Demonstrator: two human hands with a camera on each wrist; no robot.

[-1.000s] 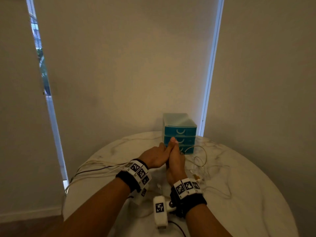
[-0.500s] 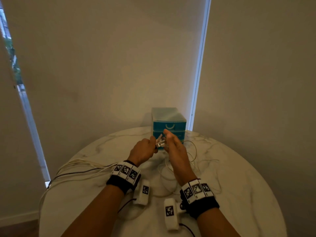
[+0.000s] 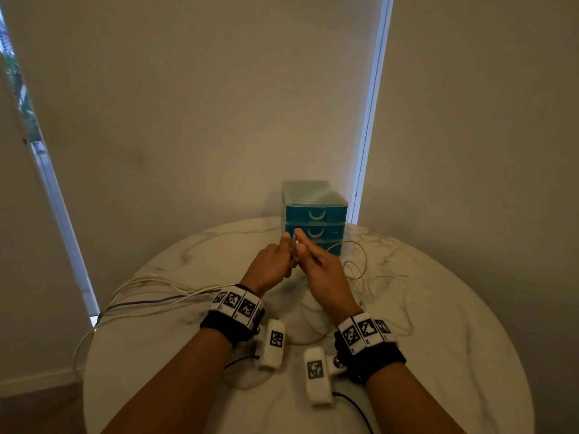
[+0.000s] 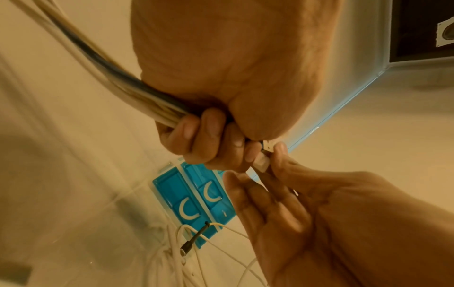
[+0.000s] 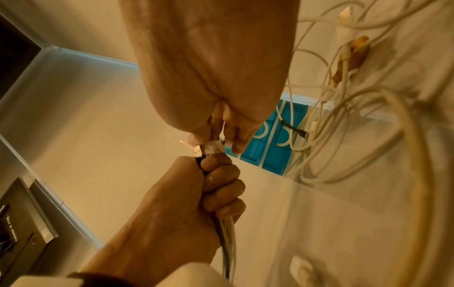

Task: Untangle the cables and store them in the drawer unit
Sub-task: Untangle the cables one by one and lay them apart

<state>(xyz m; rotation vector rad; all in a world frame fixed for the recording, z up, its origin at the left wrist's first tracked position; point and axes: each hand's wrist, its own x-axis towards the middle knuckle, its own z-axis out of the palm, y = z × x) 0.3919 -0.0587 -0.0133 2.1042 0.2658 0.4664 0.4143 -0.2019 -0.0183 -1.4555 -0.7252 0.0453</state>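
My left hand point(image 3: 275, 261) is a fist round a bundle of several white cables and one dark cable point(image 4: 117, 85), their plug ends poking out past the thumb. My right hand point(image 3: 313, 261) pinches a white USB plug point(image 4: 261, 161) at the top of that bundle. Both hands hover above the table, just in front of the teal drawer unit point(image 3: 315, 220), whose drawers are closed. The bundle trails left point(image 3: 150, 296) over the table edge. A loose tangle of white cables point(image 3: 360, 277) lies to the right of my hands.
The round marble table point(image 3: 454, 355) stands against blinds and a window strip. A black-tipped cable end point(image 4: 194, 239) lies by the lowest drawer. Orange-tipped plugs point(image 5: 353, 56) sit in the tangle. White wrist cameras point(image 3: 316, 377) hang below both wrists.
My hands have moved apart from a pressed-together pose and forward toward the drawer unit; the right hand now pinches a plug at the top of the bundle. The head view has shifted right.
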